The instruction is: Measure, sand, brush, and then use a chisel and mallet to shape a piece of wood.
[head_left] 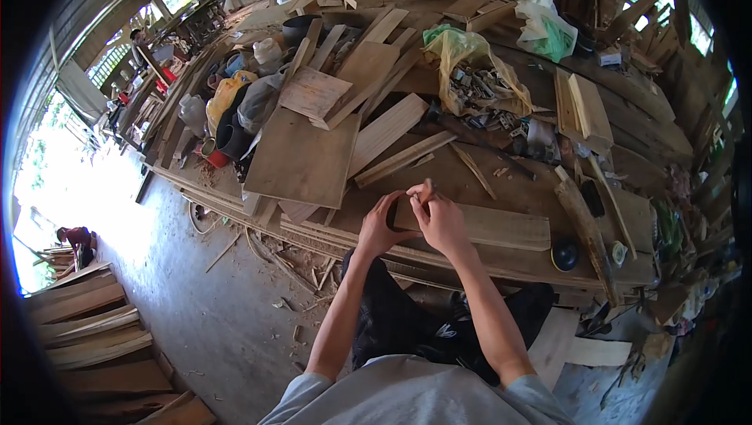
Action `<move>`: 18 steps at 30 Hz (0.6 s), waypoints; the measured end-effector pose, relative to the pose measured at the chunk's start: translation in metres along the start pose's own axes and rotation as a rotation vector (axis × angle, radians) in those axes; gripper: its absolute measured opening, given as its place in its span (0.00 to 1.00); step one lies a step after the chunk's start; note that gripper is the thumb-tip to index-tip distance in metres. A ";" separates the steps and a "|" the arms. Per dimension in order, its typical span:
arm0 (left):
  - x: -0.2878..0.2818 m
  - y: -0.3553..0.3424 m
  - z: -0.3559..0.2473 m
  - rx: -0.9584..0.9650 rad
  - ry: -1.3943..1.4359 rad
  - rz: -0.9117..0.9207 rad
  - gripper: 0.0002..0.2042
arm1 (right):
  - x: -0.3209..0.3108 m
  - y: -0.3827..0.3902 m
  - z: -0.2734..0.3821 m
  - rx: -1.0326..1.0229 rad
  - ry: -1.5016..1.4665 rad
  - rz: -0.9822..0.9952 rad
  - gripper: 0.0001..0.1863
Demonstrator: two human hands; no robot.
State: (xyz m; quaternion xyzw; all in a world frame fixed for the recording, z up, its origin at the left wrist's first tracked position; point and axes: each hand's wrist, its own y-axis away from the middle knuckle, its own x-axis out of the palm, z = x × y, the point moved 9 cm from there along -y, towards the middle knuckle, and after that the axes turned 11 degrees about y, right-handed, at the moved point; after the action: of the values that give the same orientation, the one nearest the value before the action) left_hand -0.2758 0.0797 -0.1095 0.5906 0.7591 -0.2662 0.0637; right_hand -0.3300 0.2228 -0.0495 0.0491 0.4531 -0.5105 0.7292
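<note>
My two hands are close together over the near edge of the wood-piled work surface. My left hand (379, 229) curves in a C, thumb apart from the fingers, with a dark gap inside and nothing visible held in it. Its fingertips come up close to the right hand's. My right hand (440, 223) is closed, fingers bent in a pinch; a small brownish thing at its fingertips is too small to name. Under and right of the hands lies a flat wooden board (505, 227). A square plywood panel (301, 155) lies just beyond, to the left.
Offcuts and a narrow wood strip (407, 159) lie ahead. A yellow plastic bag (470, 72) holds metal parts. At right are a black round thing (564, 254) and a rough wooden stick (587, 233). Planks (86, 323) are stacked on the lower left. A person (77, 245) bends far left.
</note>
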 end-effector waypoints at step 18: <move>-0.001 0.002 -0.005 0.016 -0.067 -0.008 0.47 | -0.108 0.047 -0.101 0.311 0.460 -0.071 0.09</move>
State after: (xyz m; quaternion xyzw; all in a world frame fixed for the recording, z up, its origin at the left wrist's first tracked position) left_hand -0.2729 0.0812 -0.1050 0.5787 0.7570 -0.2920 0.0832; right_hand -0.3620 0.3747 -0.0500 0.2594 0.5243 -0.5745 0.5725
